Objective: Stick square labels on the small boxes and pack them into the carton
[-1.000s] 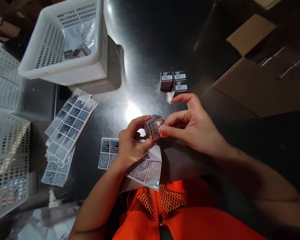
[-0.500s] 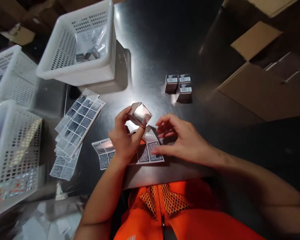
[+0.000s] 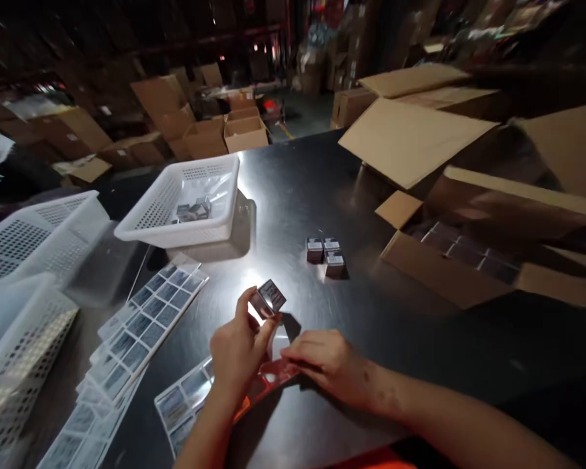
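My left hand [image 3: 235, 348] is closed around a small shiny box [image 3: 271, 298], held between thumb and fingers above the table with one printed face turned up. Beneath it lies a sheet of labels [image 3: 183, 398], partly covered by my left hand and forearm. My right hand [image 3: 333, 366] pinches the right end of this sheet, which is bent up and catches an orange reflection. Whether a single label is lifted off, I cannot tell. Farther off, three small boxes [image 3: 334, 263] stand close together, barcode labels facing up.
A pile of label sheets [image 3: 151, 326] fans out at the left. Behind it stands a white basket [image 3: 195, 233] with small boxes and clear plastic inside; more white baskets [image 3: 34, 326] line the left edge. An open carton [image 3: 434, 270] with packed boxes occupies the right.
The view has tilted up, showing more of the room. My right hand, apart from the sheet before, has closed on its right end. The box in my left hand has turned, showing a printed face.
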Available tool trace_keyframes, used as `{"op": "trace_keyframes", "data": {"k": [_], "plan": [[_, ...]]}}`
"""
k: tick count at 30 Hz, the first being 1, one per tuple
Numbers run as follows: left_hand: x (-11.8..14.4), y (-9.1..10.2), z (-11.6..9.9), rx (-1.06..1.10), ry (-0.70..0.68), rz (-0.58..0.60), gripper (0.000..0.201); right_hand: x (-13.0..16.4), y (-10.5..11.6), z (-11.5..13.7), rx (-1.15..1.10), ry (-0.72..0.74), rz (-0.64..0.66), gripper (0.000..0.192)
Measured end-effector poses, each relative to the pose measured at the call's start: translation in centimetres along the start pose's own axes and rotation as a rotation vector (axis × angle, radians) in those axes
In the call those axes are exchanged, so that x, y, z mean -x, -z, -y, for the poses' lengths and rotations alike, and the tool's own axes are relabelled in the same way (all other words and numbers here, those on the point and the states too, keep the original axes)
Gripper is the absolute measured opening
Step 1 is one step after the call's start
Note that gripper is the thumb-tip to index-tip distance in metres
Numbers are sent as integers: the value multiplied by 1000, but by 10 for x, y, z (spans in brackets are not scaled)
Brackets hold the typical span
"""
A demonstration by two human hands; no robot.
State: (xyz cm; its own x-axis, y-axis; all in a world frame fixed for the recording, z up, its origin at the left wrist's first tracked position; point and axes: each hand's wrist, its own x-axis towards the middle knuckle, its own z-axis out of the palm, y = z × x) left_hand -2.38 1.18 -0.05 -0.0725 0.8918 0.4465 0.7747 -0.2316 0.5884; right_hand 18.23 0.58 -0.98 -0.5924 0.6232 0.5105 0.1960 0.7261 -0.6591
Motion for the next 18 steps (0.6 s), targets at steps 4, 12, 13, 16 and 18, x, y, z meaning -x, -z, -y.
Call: {"op": "trace_keyframes", "data": {"k": [4,12,13,16,18], "plan": [[2,-1,-6,129,137,75,49,2,-1,9,131,52,7,26],[-7,-8,-11,229,291,-40,40,-9,5,30,253,321,-95,27],[-7,-10,-11,231,301,-61,40,-8,5,31,246,348,-113,28],[-9,-15,-8,381,408,-53,43,3,8,28,146,383,-108,29],[-13,-16,-5,577,530,5,53,12,16,21,18,373,-56,26]]}}
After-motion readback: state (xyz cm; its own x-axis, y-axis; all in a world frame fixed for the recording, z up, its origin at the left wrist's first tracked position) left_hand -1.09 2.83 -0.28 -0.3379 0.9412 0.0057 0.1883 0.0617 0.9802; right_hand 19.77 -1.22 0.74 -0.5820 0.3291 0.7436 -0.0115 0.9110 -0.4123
